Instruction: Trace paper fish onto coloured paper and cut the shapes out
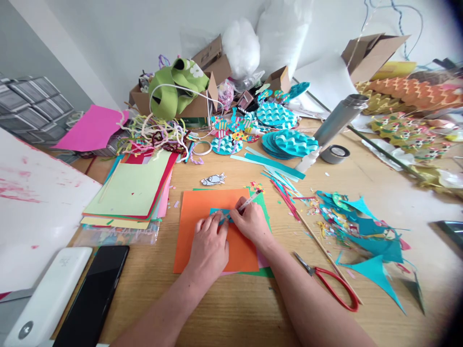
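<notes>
A small piece of blue paper (pixel 214 211) lies on an orange sheet (pixel 193 236), which tops a stack with green paper (pixel 265 207) beneath. My left hand (pixel 210 243) rests on it, fingertips flat and pressing on the blue piece. Closed around a slim white pen (pixel 250 200), my right hand (pixel 253 222) touches the blue piece beside my left fingertips. The pen slants up to the right; its writing tip is hidden by my fingers. Just beyond the sheets lies a white paper fish cutout (pixel 213 180).
Red-handled scissors (pixel 325 279) and a thin wooden stick (pixel 318 241) lie to the right, near blue paper scraps (pixel 379 274). A coloured paper stack (pixel 130 188) and a black phone (pixel 94 299) are at left. A metal flask (pixel 338 120) stands behind.
</notes>
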The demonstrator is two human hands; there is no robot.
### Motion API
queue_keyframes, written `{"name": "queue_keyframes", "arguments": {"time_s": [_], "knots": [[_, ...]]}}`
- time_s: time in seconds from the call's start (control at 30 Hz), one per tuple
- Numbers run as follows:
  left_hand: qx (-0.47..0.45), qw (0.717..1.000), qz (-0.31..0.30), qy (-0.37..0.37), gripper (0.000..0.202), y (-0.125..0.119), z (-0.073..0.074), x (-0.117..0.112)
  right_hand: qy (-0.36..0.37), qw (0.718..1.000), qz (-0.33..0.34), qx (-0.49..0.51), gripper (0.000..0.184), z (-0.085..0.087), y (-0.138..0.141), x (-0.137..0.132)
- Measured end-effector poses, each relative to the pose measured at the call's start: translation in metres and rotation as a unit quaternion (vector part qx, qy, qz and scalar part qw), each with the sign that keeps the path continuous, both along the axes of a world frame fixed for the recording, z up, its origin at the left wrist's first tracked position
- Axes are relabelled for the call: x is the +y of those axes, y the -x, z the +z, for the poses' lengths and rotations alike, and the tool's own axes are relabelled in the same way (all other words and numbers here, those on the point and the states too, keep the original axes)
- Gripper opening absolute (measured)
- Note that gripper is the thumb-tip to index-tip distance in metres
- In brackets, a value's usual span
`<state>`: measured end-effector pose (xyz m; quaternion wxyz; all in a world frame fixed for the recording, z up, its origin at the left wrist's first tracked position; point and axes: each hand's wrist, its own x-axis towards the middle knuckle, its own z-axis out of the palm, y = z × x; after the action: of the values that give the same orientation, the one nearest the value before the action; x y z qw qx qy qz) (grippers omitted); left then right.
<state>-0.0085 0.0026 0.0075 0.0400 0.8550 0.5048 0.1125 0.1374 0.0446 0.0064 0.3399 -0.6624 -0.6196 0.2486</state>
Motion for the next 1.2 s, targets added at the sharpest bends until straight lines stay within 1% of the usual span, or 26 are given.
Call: {"name": "queue_keyframes", "arguments": {"time_s": [1.2], "knots": [[0.001,1.000,-0.003,-0.003,0.045,-0.0003,0.0024,-0.0005,-0.011,1.000,0.005,-0.016,0.016,0.0008,-0.0001,0.0002]]}}
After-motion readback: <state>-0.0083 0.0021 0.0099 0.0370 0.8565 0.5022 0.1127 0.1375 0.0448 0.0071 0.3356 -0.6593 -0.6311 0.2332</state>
